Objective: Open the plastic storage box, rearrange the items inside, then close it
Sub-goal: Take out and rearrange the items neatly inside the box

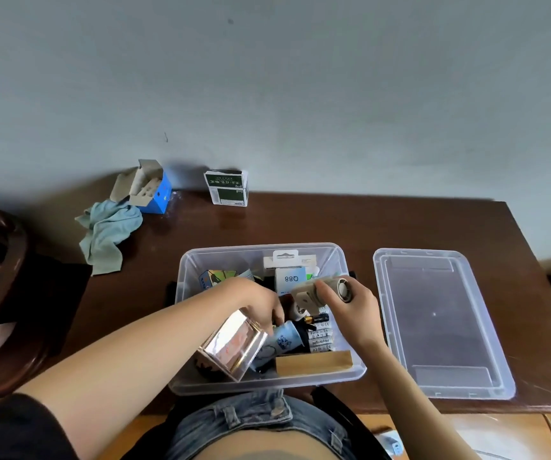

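Observation:
The clear plastic storage box (184, 277) stands open on the brown table in front of me. Its clear lid (433, 320) lies flat to the right of it. My right hand (357, 307) grips a small beige handheld fan (323, 290) above the box's right half. My left hand (260, 303) reaches into the middle of the box and holds a shiny mirrored box (234, 343) tilted at the near left. Inside lie a white Q88 carton (290, 279), a pack of batteries (319, 336), a light blue printed item (284, 340) and a wooden block (314, 361).
At the back of the table stand an open blue cardboard box (154, 190) and a green-and-white carton (227, 187). A pale green cloth (108, 234) is crumpled at the left. A dark wooden chair (5, 293) stands at the far left.

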### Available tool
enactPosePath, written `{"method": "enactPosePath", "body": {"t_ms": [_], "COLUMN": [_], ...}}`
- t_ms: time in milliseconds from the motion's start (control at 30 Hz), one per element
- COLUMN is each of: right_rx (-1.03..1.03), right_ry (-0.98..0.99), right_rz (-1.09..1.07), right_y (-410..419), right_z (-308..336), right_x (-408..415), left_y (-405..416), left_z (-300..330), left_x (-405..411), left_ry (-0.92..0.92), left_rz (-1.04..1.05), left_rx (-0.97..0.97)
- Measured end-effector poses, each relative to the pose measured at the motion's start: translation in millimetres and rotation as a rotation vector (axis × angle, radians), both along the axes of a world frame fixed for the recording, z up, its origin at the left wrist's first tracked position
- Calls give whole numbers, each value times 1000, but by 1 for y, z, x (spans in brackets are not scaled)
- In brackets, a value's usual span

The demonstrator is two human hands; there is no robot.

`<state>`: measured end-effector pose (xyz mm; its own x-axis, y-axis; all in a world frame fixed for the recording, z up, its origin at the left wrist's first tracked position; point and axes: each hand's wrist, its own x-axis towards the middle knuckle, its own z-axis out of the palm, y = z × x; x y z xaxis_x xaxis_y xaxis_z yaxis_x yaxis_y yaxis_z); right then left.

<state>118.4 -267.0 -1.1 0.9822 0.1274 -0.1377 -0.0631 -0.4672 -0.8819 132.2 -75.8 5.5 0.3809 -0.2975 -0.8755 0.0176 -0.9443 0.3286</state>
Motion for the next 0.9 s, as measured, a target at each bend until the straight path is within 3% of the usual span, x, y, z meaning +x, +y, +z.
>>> {"method": "enactPosePath", "body": {"t_ms": [100, 267, 633, 900], "right_rx": [-6, -12, 1, -1], "right_ry": [-8, 7, 21, 32], "right_rz": [7, 16, 15, -14], "right_y": [1, 5, 11, 10], "right_z": [0, 0, 2, 2], "right_x": [0, -2, -5, -3], "left_y": [5, 7, -18, -27], "left_z": [-6, -11, -26, -34], "left_x": [-2, -5, 1, 0], "left_ry": [71, 102, -55, -64], "left_rz": [-13, -72, -261, -475], "left_rx": [-82, -34, 303, 411]}}
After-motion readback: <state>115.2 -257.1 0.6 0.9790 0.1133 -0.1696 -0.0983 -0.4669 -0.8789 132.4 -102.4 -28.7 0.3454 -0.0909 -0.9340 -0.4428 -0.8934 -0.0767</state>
